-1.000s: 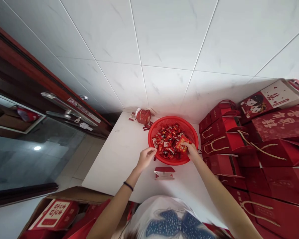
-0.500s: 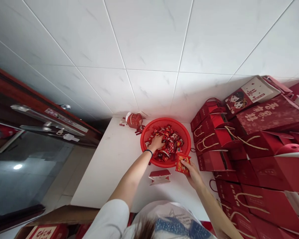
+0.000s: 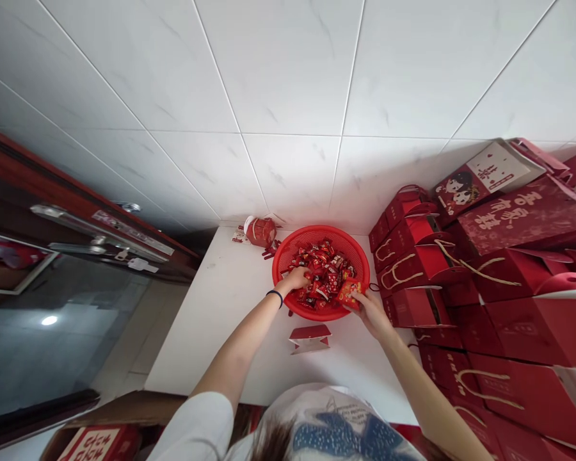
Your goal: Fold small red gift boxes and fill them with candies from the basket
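Nearest the person, a small folded red box (image 3: 310, 337) lies on the white table (image 3: 211, 333), just short of the basket and apart from both hands; beyond it the right hand (image 3: 370, 312) pinches a red-and-yellow packet (image 3: 349, 293) between fingers and thumb at the basket's near rim; the left hand (image 3: 292, 280) is curled down into the sweets (image 3: 322, 269) in the red basket (image 3: 288, 251), and whether it has closed on any I cannot tell. The step in hand looks like picking out sweets for the box; the next move would call for lifting a few clear of the heap and bringing them back over the rim to the folded box, which seems to need opening first. Past the basket a small red pouch (image 3: 260, 231) sits by the wall; to the right red gift boxes (image 3: 484, 269) stand stacked; their gold Chinese characters are too skewed to read surely.
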Motion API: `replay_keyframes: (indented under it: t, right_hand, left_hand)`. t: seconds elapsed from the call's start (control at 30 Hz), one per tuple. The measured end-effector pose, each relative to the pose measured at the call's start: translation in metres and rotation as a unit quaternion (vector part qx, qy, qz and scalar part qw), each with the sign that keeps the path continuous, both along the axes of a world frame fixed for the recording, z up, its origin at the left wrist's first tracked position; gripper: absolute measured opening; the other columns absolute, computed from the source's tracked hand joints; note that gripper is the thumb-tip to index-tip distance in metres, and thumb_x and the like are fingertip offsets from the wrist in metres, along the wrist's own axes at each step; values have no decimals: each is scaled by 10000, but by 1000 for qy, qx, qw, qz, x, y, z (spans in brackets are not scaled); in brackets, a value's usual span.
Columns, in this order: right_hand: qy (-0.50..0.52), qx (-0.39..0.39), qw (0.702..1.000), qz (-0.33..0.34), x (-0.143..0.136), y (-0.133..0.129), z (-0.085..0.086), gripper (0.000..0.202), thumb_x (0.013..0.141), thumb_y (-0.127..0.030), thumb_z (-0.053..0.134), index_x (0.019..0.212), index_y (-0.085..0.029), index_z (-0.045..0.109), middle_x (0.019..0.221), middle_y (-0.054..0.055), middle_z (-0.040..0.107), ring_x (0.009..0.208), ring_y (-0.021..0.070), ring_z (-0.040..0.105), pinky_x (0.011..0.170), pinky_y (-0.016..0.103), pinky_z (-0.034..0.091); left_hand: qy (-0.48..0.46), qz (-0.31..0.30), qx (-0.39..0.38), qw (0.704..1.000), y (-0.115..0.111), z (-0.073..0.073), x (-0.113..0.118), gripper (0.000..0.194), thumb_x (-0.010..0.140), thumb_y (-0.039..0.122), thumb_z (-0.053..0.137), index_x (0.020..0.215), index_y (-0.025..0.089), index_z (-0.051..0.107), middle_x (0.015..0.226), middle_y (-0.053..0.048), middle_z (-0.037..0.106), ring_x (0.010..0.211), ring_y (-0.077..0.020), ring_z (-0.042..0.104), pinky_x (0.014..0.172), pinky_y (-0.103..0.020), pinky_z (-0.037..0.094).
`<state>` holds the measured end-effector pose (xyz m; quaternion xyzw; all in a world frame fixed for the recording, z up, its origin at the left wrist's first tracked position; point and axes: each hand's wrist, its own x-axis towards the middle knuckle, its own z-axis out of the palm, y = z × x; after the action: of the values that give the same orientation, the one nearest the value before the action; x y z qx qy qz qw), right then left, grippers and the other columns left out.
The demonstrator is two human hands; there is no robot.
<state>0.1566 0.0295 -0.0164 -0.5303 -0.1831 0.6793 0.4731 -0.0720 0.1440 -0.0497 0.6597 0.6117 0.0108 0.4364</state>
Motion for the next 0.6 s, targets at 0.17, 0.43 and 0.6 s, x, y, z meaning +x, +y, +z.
replay_keyframes:
  t: [0.17, 0.43, 0.6]
  right_hand:
    - [-155, 6, 988, -8, -7, 51, -16, 316, 546, -256, 752, 823, -209, 605, 828, 17, 714, 806, 208, 686, 766, 361, 577]
    - [-321, 96, 941, -44, -11, 67, -25, 385, 554, -186, 691, 930, -227, 620, 1047, 74, 694, 1112, 268, 610, 1004, 397, 457]
    - [-350, 176, 917, -73, -14, 39, -24, 405, 607, -230, 645, 1012, -218, 633, 1144, 84, 651, 1120, 246, 573, 1059, 409, 412]
  left_hand:
    - [-9, 28, 8, 1000, -5, -1, -4, 289, 774, 148, 647, 1050, 128, 730, 991, -84, 770, 856, -208, 708, 705, -229, 519]
    - [-35, 25, 25, 999, -16, -1, 15, 256, 725, 199, 724, 975, 145, 738, 863, -59, 767, 833, -231, 714, 755, -268, 531]
    - [-41, 39, 48, 997, -12, 3, 21, 355, 749, 139, 688, 1104, 141, 704, 1044, -96, 759, 964, -244, 704, 853, -287, 522]
